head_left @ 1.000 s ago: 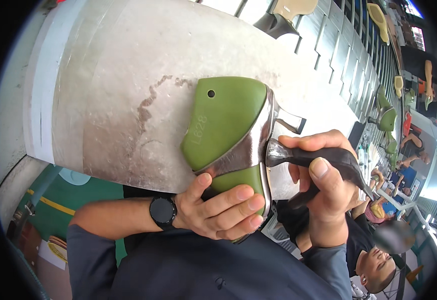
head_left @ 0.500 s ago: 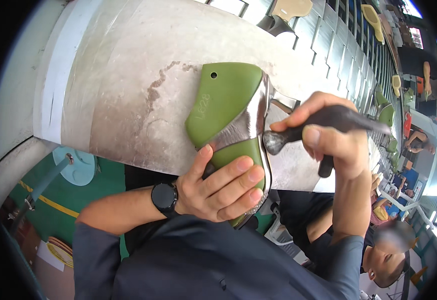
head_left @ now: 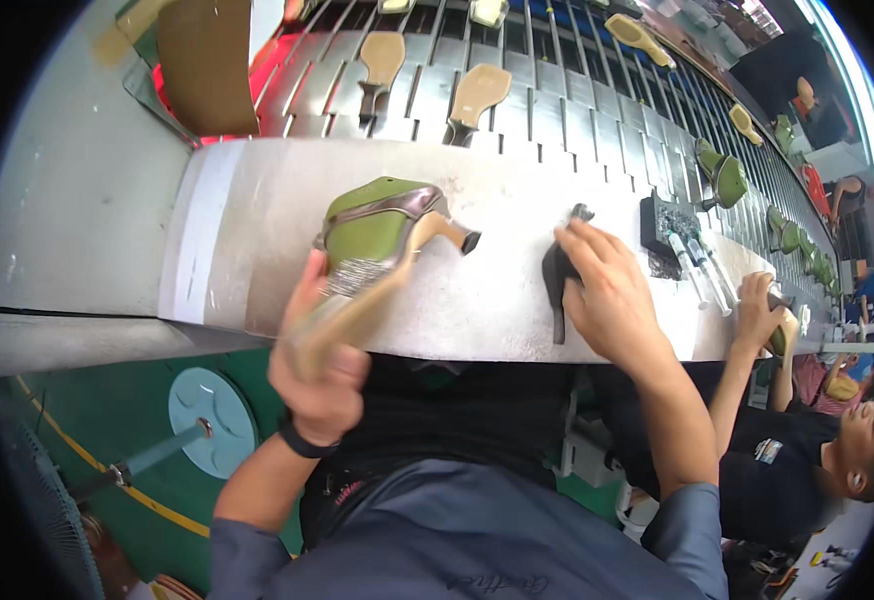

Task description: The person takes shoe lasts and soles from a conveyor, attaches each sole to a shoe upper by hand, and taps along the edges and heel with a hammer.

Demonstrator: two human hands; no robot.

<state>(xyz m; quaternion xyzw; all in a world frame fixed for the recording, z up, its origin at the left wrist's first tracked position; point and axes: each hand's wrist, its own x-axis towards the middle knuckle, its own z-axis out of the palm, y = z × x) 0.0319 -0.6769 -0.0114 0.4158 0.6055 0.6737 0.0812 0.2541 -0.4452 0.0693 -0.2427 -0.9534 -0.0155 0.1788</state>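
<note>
My left hand point(head_left: 319, 385) is closed round the toe end of a high-heeled shoe point(head_left: 382, 270) on a green last, raised over the near left of the bench. The shoe has a metallic dark strap, a tan sole partly blurred by motion, and a heel with a dark tip pointing right. Shiny marks like fine wires or nails cover its front part. At the bench's middle right my right hand point(head_left: 607, 295) rests over a dark hammer point(head_left: 559, 275), fingers curled on it. The hammer lies against the bench surface; the hand hides part of it.
A pale bench point(head_left: 257, 240) spans the front, a slatted metal conveyor point(head_left: 547, 110) behind it carrying several shoes. A black box point(head_left: 667, 220) of small metal bits and syringes point(head_left: 702, 270) lie right. A co-worker point(head_left: 787, 460) handles another shoe nearby. A brown board point(head_left: 207, 65) stands far left.
The shoe has moved left and turned, so its sole and heel now show. My right hand has brought the hammer down from beside the shoe to the bench. The view has shifted.
</note>
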